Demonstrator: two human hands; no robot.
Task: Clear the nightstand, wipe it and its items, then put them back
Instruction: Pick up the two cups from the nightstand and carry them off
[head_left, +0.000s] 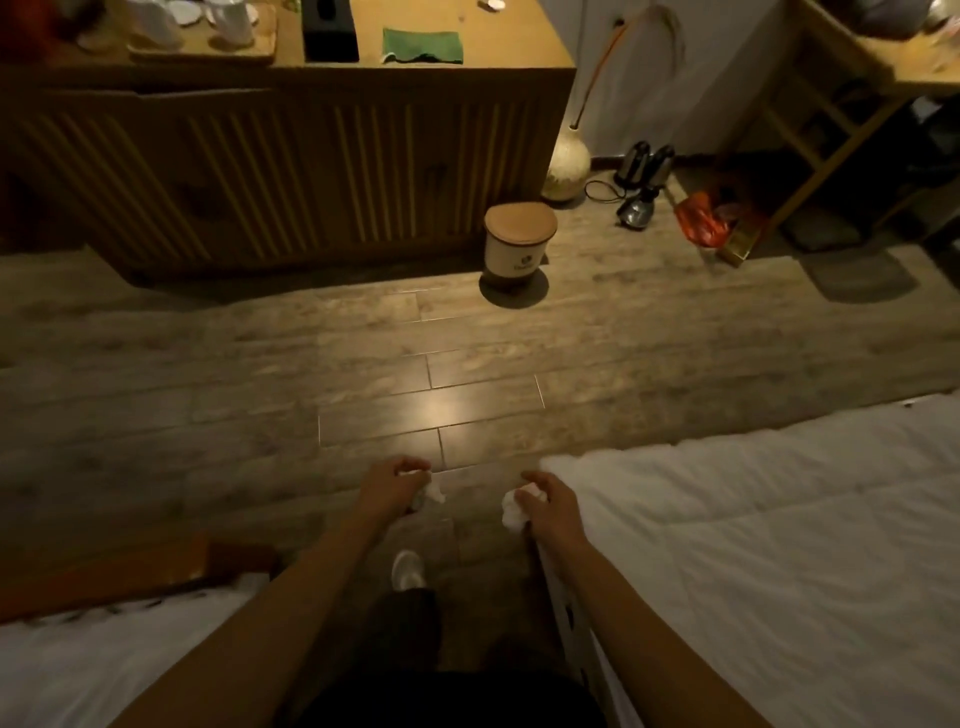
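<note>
My left hand (389, 486) grips a small crumpled white tissue (434, 491) low over the wooden floor. To its right, my right hand (550, 506) holds a second crumpled white tissue (513, 512) next to the bed's corner. Both arms reach forward from the bottom of the view. A small round bin with a wooden lid (518, 239) stands on the floor ahead, by the corner of the sideboard. A green cloth (423, 45) lies on top of that sideboard. The nightstand is not in view.
A long slatted wooden sideboard (291, 171) fills the far left, carrying a black tissue box (330, 31) and a tray with cups (208, 39). White beds (779, 545) flank me. A round vase (567, 166), kettles (641, 166) and an orange bag (704, 221) sit at the far right.
</note>
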